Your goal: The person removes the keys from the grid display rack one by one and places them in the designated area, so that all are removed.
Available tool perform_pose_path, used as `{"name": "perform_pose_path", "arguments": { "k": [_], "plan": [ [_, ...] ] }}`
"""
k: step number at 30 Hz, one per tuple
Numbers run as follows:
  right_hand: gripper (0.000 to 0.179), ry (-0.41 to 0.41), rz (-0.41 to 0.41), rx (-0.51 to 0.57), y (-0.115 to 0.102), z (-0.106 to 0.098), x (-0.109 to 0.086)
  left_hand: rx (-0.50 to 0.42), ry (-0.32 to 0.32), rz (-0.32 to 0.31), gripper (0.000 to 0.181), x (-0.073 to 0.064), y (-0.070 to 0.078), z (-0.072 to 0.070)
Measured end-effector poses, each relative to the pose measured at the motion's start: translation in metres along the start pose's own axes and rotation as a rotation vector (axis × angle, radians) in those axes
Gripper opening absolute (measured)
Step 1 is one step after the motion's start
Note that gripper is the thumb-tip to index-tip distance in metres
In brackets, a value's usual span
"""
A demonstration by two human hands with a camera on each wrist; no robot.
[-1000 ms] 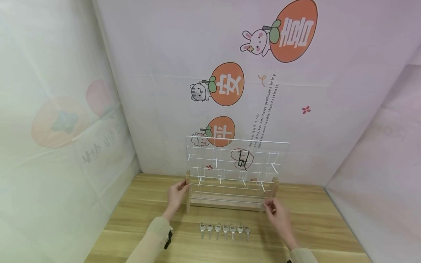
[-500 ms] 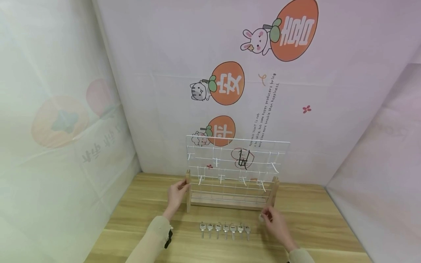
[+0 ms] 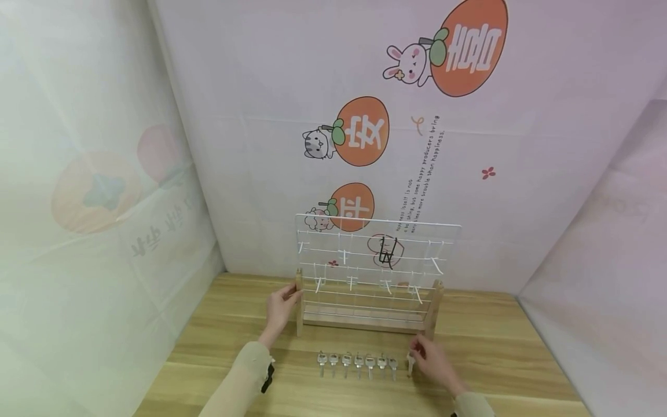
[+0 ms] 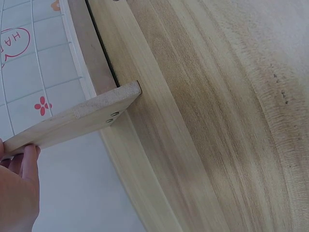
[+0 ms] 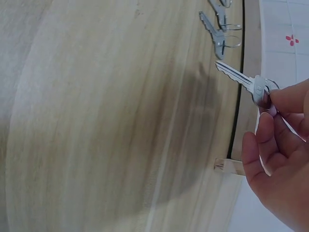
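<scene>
My right hand [image 3: 433, 360] pinches a silver key [image 3: 410, 365] by its head, just right of the row of keys. In the right wrist view, thumb and fingers hold the key [image 5: 241, 79] near its small ring, its blade pointing away from the hand. My left hand [image 3: 279, 310] grips the left wooden upright [image 4: 82, 116] of a white wire grid rack [image 3: 365, 269]. Several silver keys [image 3: 358, 362] with rings lie in a line on the table before the rack. Whether the held key touches the table I cannot tell.
White hooks [image 3: 386, 285] and one black hook [image 3: 387, 255] hang on the wire grid. The rack's right wooden upright [image 3: 433, 310] stands just beyond my right hand. A white printed cloth [image 3: 250, 174] rises behind the wood-grain table [image 3: 495, 347].
My right hand has moved down and toward me from beside the rack's right upright to the end of the key row, carrying the key. The left hand stays on its upright.
</scene>
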State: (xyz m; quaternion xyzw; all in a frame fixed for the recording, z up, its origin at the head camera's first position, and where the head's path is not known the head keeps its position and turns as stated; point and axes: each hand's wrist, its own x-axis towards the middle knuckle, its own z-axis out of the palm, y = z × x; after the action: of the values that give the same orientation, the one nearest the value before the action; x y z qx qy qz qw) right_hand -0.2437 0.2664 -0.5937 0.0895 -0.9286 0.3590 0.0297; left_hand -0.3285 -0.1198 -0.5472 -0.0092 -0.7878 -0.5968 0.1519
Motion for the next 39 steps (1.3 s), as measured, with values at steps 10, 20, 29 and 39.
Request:
{"name": "perform_pose_path", "arguments": {
  "k": [10, 20, 29, 39],
  "plan": [
    [0.008, -0.067, -0.059, -0.045, 0.006, 0.004, -0.002, 0.009, 0.002, 0.010, 0.033, 0.001, -0.004, 0.000],
    [0.010, -0.008, -0.176, -0.089, 0.014, 0.012, 0.001, 0.023, 0.002, 0.020, 0.034, 0.001, -0.005, 0.000],
    [0.011, -0.024, -0.190, -0.107, 0.017, 0.014, 0.004, 0.015, -0.001, 0.027, 0.034, 0.000, -0.004, 0.000],
    [0.013, -0.010, -0.144, -0.148, 0.014, 0.018, 0.005, 0.018, -0.004, 0.035, 0.034, 0.002, -0.005, -0.001]
  ]
}}
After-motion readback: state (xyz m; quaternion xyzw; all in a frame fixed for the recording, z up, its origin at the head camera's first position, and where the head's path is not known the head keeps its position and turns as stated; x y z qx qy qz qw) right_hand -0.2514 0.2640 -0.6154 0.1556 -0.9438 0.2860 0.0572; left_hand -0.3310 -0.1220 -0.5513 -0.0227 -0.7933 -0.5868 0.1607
